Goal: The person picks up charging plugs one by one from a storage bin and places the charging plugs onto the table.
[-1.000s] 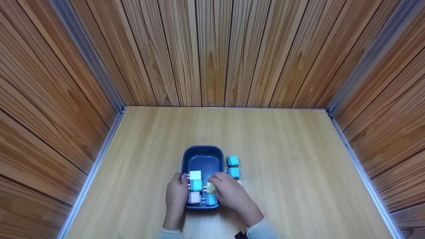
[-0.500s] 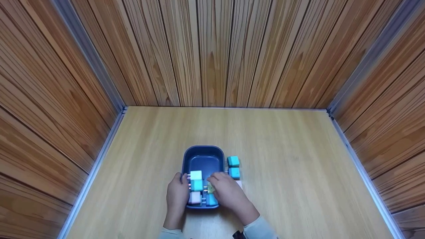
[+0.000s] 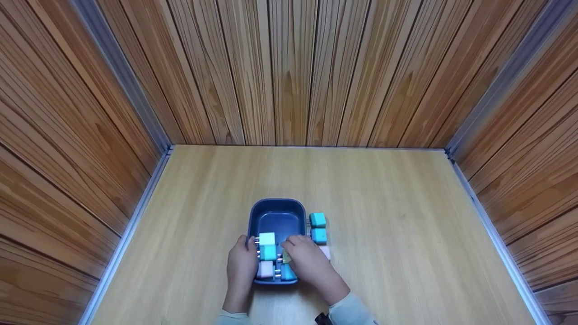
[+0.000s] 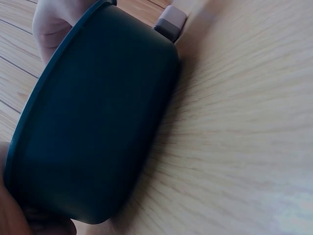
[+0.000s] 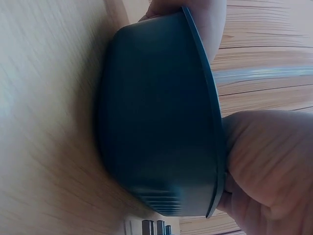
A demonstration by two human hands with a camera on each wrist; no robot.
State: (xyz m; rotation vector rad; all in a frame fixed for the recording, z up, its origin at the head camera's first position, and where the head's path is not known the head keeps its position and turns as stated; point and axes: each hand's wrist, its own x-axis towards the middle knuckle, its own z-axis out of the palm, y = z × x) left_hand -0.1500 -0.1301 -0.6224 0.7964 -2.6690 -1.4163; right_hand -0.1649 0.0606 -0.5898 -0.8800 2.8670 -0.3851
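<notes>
My left hand grips the left rim of a dark blue bin, its thumb over the edge beside the metal prongs. In the bin's near half sit several block-shaped charger plugs: a pale mint one, a turquoise one, a pink one and a blue one. Reaching over the right rim, my right hand pinches a yellow charger plug, mostly covered by the fingers. In the left wrist view the bin's wall hides the contents; the same holds for the bin in the right wrist view.
Right of the bin, on the wooden table, a turquoise plug, a blue plug and a partly hidden pink plug lie in a row. Wood-panelled walls enclose the table at the back and sides.
My right wrist has shifted slightly left, uncovering more of the pink plug on the table. The yellow plug is more covered by my fingers. My left hand stays on the rim.
</notes>
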